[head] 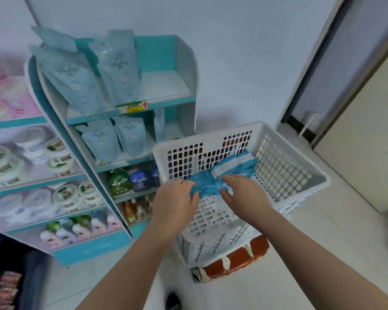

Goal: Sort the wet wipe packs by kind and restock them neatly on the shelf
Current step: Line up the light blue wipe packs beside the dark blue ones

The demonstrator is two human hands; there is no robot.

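Several blue wet wipe packs (227, 173) lie bunched in a white perforated basket (285, 166). My left hand (174, 203) grips the near left end of the bunch, fingers curled round it. My right hand (244, 191) holds the bunch from the right, thumb beneath and fingers over the top. A teal and white shelf unit (166, 95) stands behind the basket to the left; pale blue pouches (94, 70) fill the left part of its top tier, and the right part is bare.
The basket rests on an orange and white stool (238, 258). Lower shelf tiers hold more pouches (112, 139), bottles and jars. A second shelf (31, 166) at left carries tubs and pink packs. A doorway (323, 97) and a beige panel stand at right.
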